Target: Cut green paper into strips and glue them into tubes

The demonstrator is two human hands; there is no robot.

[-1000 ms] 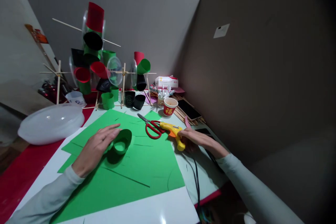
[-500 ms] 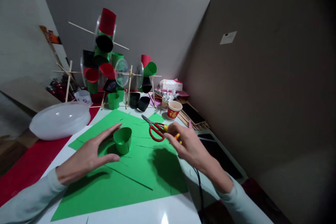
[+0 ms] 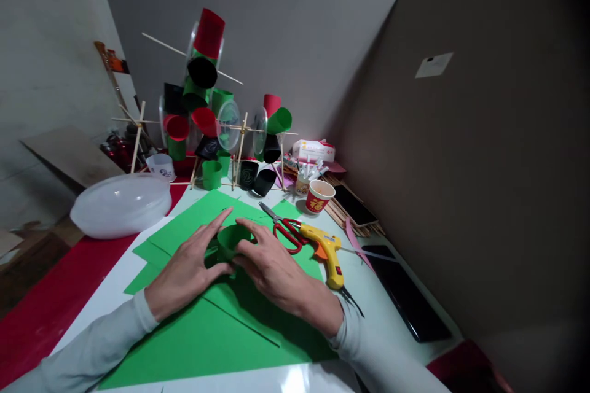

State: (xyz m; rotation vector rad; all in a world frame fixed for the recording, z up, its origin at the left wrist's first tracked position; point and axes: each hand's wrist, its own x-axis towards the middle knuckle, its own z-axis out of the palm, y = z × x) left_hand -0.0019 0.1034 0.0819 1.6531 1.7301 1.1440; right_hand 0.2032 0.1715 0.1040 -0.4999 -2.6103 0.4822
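A small green paper cup (image 3: 229, 242), open at the top, stands on a large green paper sheet (image 3: 184, 344) between my hands. My left hand (image 3: 191, 264) curves round the cup's left side, fingers stretched and apart, its thumb tip close to the base. From the right, my right hand (image 3: 271, 261) has its fingers bent against the cup's rim and side, hiding part of it. Red-handled scissors (image 3: 289, 234) lie just beyond the right hand. A yellow glue gun (image 3: 326, 249) lies on its side to their right, with a glue stick out of its back.
At the back stands a stick frame (image 3: 242, 147) with clear discs and red, green and black paper cups (image 3: 212, 175). A white plastic bowl (image 3: 122, 206) sits at left. At right are a red paper cup (image 3: 319, 196), a marker holder (image 3: 303, 185) and a black tablet (image 3: 405, 295).
The glue gun has left my right hand and now lies on the table. My right hand has moved left to the green cup. My left hand has drawn closer round the cup.
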